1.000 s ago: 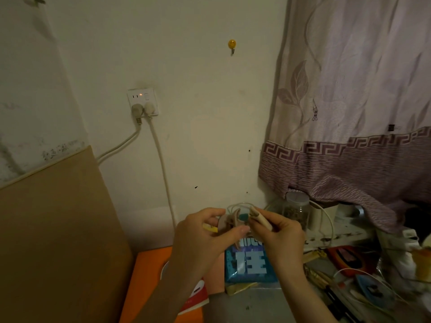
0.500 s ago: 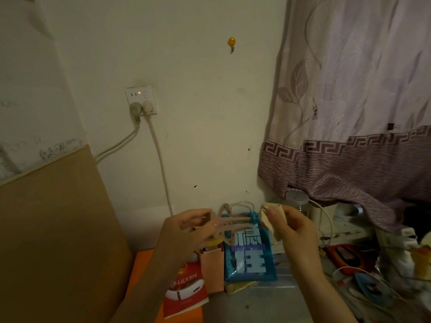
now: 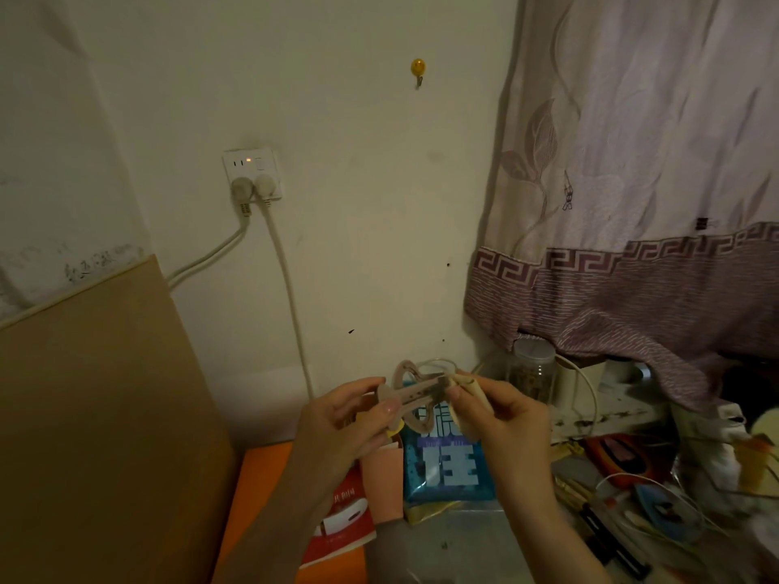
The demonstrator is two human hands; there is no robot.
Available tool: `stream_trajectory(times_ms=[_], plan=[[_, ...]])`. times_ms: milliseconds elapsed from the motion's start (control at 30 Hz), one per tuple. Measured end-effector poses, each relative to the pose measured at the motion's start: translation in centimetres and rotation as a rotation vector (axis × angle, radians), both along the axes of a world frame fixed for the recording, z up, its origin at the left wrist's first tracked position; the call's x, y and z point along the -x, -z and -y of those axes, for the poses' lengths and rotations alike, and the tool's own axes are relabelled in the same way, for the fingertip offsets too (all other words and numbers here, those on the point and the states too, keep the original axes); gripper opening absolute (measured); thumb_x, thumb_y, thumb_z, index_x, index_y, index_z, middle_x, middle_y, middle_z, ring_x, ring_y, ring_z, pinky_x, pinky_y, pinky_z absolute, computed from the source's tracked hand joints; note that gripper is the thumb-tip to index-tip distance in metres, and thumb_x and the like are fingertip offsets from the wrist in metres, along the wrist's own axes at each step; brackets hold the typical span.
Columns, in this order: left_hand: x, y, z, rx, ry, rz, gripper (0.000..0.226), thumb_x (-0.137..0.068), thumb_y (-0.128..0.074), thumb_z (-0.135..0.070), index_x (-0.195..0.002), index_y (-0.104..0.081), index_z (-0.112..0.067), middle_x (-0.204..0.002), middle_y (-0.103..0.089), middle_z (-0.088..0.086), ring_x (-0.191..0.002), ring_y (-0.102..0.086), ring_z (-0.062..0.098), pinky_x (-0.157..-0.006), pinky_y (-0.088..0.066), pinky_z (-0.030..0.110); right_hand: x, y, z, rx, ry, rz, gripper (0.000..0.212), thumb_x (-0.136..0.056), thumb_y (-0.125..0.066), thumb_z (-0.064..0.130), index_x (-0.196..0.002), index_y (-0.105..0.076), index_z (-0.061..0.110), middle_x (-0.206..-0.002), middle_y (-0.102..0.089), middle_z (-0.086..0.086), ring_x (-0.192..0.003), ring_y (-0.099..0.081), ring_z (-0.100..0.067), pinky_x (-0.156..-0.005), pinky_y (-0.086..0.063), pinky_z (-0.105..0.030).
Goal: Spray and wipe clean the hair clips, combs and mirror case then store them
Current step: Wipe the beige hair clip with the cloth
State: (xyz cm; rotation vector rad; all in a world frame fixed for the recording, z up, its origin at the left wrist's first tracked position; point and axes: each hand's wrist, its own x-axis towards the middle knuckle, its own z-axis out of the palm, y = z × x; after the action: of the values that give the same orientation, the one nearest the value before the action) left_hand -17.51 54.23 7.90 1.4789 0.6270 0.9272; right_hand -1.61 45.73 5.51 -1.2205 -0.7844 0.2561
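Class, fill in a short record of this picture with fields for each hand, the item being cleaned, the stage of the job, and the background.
left hand: left hand pinches the hair clip
right hand: right hand holds a folded cloth against the clip's end
stage: wiping, clip not yet stored
background: blue packet below the hands, glass jar, wall socket

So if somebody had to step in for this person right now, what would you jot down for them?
Left hand pinches the beige hair clip, held up above the blue packet.
Right hand holds a folded wipe against the clip's right end.
Done: cannot tell how much; this clip is mid-wipe.
Left: finish this clip, then the combs and the mirror case, which I cannot pick out in the clutter at right, then store everything.
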Motion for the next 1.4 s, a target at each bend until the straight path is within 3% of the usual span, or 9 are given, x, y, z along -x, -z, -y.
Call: stream_trajectory(times_ms=[300, 500, 667, 800, 967, 1067, 1200, 1300, 1400], plan=[[0.6, 0.8, 0.1, 0.048, -0.004, -0.022, 0.025, -0.071, -0.075, -0.020, -0.092, -0.069, -0.033, -0.089, -0.075, -0.009, -0.084, -0.072, 0.011, -0.060, -0.056, 0.021, -0.6, 0.4, 1.4, 0.008, 0.038, -0.122, 0.012, -0.080, -0.071, 0.012, -0.089, -0.075, 0.019, -0.080, -0.075, 0.001, -0.076, -0.070, -0.011, -0.064, -0.057, -0.024], [0.4, 1.9, 0.2, 0.091, 0.077, -0.040, 0.037, -0.060, -0.074, -0.036, -0.096, -0.070, -0.035, -0.102, -0.073, -0.004, -0.092, -0.071, 0.015, -0.064, -0.057, 0.024, -1.1, 0.8, 3.3, 0.005, 0.033, -0.138, 0.014, -0.086, -0.065, 0.013, -0.082, -0.075, 0.022, -0.071, -0.073, 0.005, -0.060, -0.062, 0.002, -0.051, -0.047, -0.012], [-0.4, 3.6, 0.5, 0.119, 0.181, -0.054, 0.032, -0.061, -0.073, -0.039, -0.092, -0.074, -0.039, -0.101, -0.074, -0.006, -0.093, -0.071, 0.012, -0.066, -0.056, 0.022, -1.2, 2.3, 4.9, -0.012, 0.136, -0.173, 0.012, -0.086, -0.065, 0.015, -0.090, -0.076, 0.017, -0.086, -0.075, 0.007, -0.081, -0.068, -0.001, -0.062, -0.049, -0.015], [-1.5, 5.3, 1.0, 0.200, 0.301, -0.046, 0.028, -0.061, -0.074, -0.031, -0.088, -0.077, -0.035, -0.100, -0.074, -0.001, -0.093, -0.071, 0.014, -0.066, -0.057, 0.023, -1.3, 4.0, 6.8, 0.024, 0.125, -0.186, 0.017, -0.084, -0.066, 0.014, -0.084, -0.074, -0.001, -0.065, -0.068, -0.007, -0.056, -0.059, 0.000, -0.048, -0.043, -0.012], [-3.6, 8.0, 2.1, 0.300, 0.422, -0.081, 0.041, -0.052, -0.079, -0.034, -0.092, -0.076, -0.029, -0.104, -0.074, 0.001, -0.098, -0.070, 0.017, -0.068, -0.057, 0.023, -2.3, 6.5, 9.3, 0.126, 0.229, -0.250, 0.009, -0.085, -0.068, 0.012, -0.086, -0.076, 0.012, -0.067, -0.070, 0.000, -0.055, -0.058, 0.000, -0.048, -0.043, -0.014], [-5.4, 9.8, 2.9, 0.370, 0.424, -0.110, 0.040, -0.052, -0.079, -0.029, -0.092, -0.075, -0.026, -0.102, -0.074, 0.002, -0.095, -0.070, 0.016, -0.066, -0.057, 0.022, -3.5, 7.8, 10.8, 0.186, 0.269, -0.264, 0.010, -0.086, -0.067, 0.016, -0.084, -0.076, 0.011, -0.068, -0.068, -0.009, -0.056, -0.056, -0.007, -0.050, -0.042, -0.019], [-8.0, 12.1, 4.2, 0.444, 0.427, -0.158, 0.039, -0.056, -0.078, -0.025, -0.095, -0.074, -0.026, -0.105, -0.074, 0.001, -0.097, -0.070, 0.016, -0.067, -0.057, 0.022, -5.9, 10.0, 12.3, 0.240, 0.276, -0.309, 0.017, -0.087, -0.066, 0.016, -0.083, -0.074, 0.001, -0.052, -0.055, 0.003, -0.041, -0.041, 0.000, -0.043, -0.032, -0.017], [-10.5, 13.9, 5.4, 0.473, 0.415, -0.184, 0.040, -0.058, -0.078, -0.024, -0.099, -0.073, -0.024, -0.105, -0.073, 0.001, -0.097, -0.070, 0.016, -0.067, -0.056, 0.022, -8.2, 11.7, 13.5, 0.269, 0.273, -0.346, 0.012, -0.086, -0.067, 0.014, -0.082, -0.074, 0.006, -0.052, -0.059, 0.007, -0.043, -0.045, 0.000, -0.044, -0.035, -0.017], [-13.9, 15.3, 6.8, 0.485, 0.380, -0.181, 0.044, -0.056, -0.078, -0.025, -0.099, -0.072, -0.021, -0.102, -0.074, 0.002, -0.095, -0.070, 0.016, -0.066, -0.057, 0.022, -11.8, 13.3, 14.8, 0.302, 0.257, -0.374, 0.009, -0.085, -0.068, 0.016, -0.082, -0.076, 0.012, -0.065, -0.067, -0.004, -0.056, -0.055, -0.009, -0.050, -0.041, -0.022]])
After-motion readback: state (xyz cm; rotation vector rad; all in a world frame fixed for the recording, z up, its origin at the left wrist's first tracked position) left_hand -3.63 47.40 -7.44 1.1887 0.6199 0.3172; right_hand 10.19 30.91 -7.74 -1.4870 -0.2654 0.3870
